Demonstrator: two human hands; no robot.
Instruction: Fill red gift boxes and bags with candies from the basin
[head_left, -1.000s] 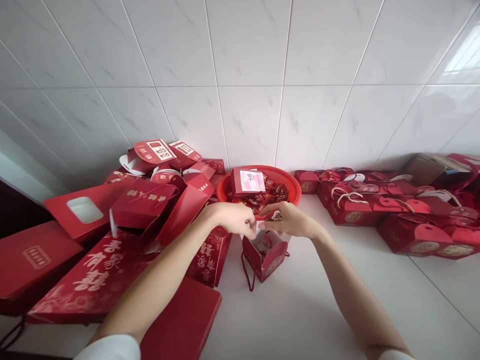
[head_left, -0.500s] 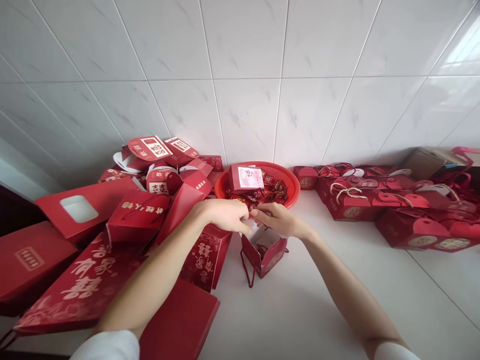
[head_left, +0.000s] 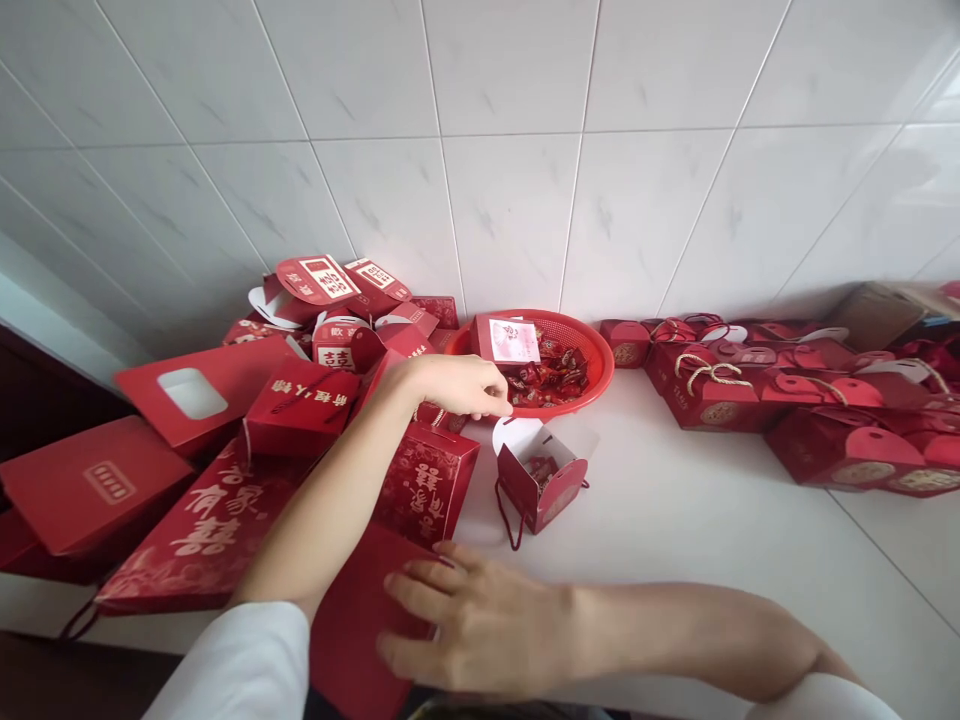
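My left hand is closed, fingers curled, over the front left rim of the red basket; what it holds, if anything, is hidden. Wrapped red sweets lie in the basket with a red box bearing a pink card. Just in front, a small red box stands with its flaps up, sweets inside and a cord at its side. Near the front edge, my right hand is spread, slightly blurred, over a flat red box; I see nothing held in it.
Many red boxes and bags are heaped on the left. Rows of closed red boxes, some tied with cord, stand on the right. A brown carton is at the back right. A tiled wall rises behind the white surface.
My right hand has left the small open box and come down towards the front edge, its fingers now spread. My left hand has moved off the box to its left. The view has shifted slightly.
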